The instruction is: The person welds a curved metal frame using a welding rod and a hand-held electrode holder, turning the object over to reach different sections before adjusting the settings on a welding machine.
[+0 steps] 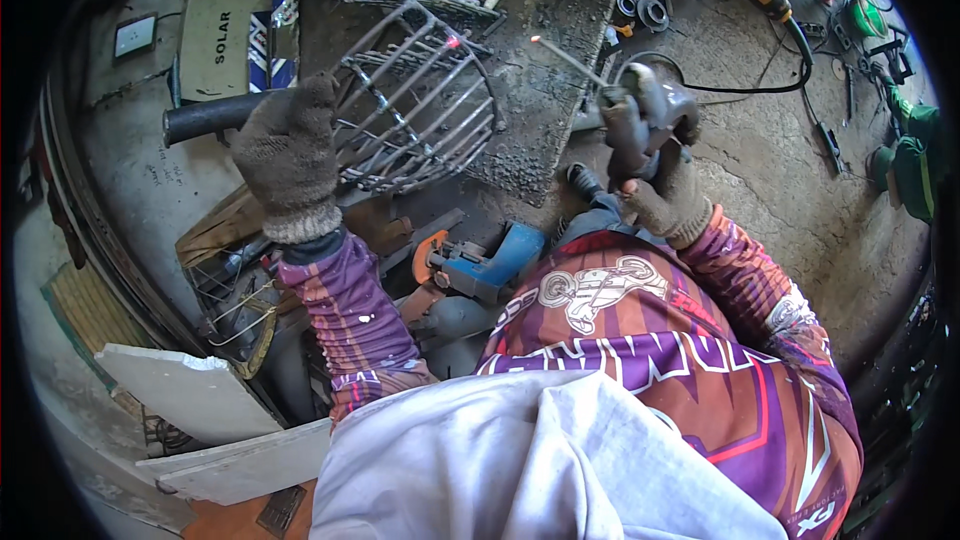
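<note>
My left hand (287, 155), in a brown knit glove, is closed round a dark pipe (215, 118) beside a round grate of welded metal bars (420, 105). Whether pipe and grate are joined is hidden behind the glove. A small spot on the grate's far side glows red. My right hand (675, 198), gloved too, grips a welding electrode holder (655, 105), partly hidden by the fingers. From it a thin welding rod (568, 59) points up and left, its tip glowing, apart from the grate.
The grate rests on a rough, spattered metal worktable (540, 120) with bars at its far side. A blue metal tool (495, 255) lies below. Leaning boards (190, 395) are at lower left. A black cable (750, 89), metal rings (652, 12) and green gear (912, 165) lie on the right.
</note>
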{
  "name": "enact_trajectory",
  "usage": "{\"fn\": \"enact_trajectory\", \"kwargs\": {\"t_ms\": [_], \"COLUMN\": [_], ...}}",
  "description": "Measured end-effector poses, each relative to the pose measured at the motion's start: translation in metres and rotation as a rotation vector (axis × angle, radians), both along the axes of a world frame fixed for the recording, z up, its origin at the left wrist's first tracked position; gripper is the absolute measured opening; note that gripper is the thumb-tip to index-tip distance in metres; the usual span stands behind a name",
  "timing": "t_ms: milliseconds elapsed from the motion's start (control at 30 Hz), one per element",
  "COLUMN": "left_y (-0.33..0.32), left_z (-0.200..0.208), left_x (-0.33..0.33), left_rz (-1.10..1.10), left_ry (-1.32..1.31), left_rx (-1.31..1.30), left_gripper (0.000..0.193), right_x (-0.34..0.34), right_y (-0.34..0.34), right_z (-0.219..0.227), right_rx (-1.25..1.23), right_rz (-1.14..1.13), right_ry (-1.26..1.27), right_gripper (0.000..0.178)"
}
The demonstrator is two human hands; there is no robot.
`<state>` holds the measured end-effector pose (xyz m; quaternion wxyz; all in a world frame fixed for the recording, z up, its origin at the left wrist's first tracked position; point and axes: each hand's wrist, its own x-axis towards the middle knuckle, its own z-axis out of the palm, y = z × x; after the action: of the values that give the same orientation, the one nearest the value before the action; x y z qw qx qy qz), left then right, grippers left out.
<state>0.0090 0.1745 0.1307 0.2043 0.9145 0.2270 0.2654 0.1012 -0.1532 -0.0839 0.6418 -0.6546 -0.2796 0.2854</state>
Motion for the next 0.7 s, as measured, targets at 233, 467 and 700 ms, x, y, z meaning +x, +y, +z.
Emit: {"fn": "enact_trajectory", "kwargs": {"t_ms": [233, 467, 700], "left_y": [0.011, 0.033, 0.057], "left_z": [0.003, -0.009, -0.032], "left_x": [-0.035, -0.056, -0.075], "left_rz": [0.180, 0.090, 0.215], "left_ry": [-0.410, -0.277, -0.039], "left_rx": [-0.502, 0.120, 0.895], "left_gripper": [0.043, 0.041, 0.028], "right_x": [0.008, 0.006, 0.008], "right_y": [-0.007, 0.013, 0.008], "right_z": [-0.015, 0.001, 0.008], "right_rx": [0.055, 0.183, 0.139], "right_rz": [-0.099, -0.121, -0.028], "right_ry": [0.075, 0.213, 0.207], "right_gripper": [0.074, 0.078, 0.069]}}
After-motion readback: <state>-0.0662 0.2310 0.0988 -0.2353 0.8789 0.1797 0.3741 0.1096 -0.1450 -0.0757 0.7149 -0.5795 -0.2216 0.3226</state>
